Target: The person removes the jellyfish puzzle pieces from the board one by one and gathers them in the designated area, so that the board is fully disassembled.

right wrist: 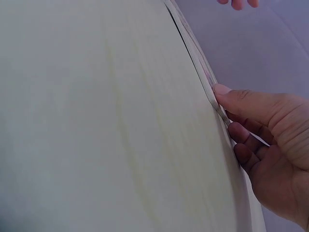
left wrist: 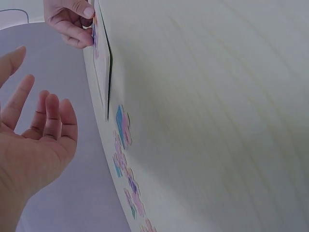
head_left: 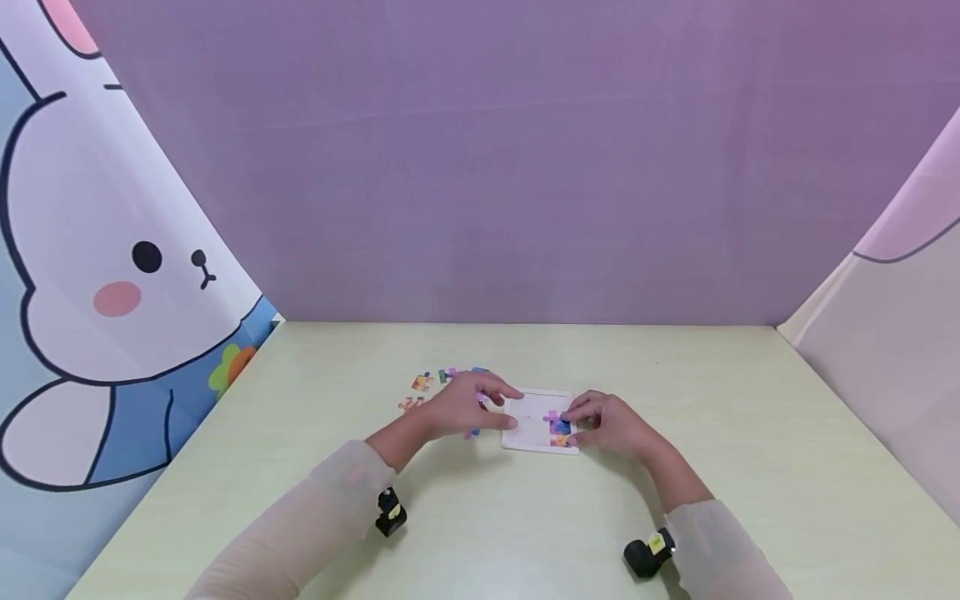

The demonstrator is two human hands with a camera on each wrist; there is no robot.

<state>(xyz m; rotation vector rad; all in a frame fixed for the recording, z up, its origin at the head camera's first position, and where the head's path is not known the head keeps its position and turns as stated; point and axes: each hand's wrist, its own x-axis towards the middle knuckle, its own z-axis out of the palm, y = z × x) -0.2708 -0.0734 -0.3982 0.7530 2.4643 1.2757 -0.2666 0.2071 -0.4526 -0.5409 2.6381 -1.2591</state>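
A shallow white puzzle tray (head_left: 528, 447) lies on the table, with a few joined jigsaw pieces (head_left: 559, 427) in its lower right part. My right hand (head_left: 611, 425) grips the tray's right edge, thumb near the lower corner and curled fingers farther up, its fingertips overlapping the pieces. In the right wrist view the thumb (right wrist: 241, 102) lies at the rim, with the other fingers bent beside it. My left hand (head_left: 465, 404) hovers at the tray's left side, fingers spread and loosely bent. Nothing is between them in the left wrist view, where the palm (left wrist: 36, 150) shows.
Several loose jigsaw pieces (head_left: 422, 382) lie left of the tray, partly hidden by the left hand. They form a line in the left wrist view, with a blue and pink piece (left wrist: 122, 126) nearest the tray. A purple backdrop (head_left: 525, 167) rises behind the pale table (head_left: 712, 392).
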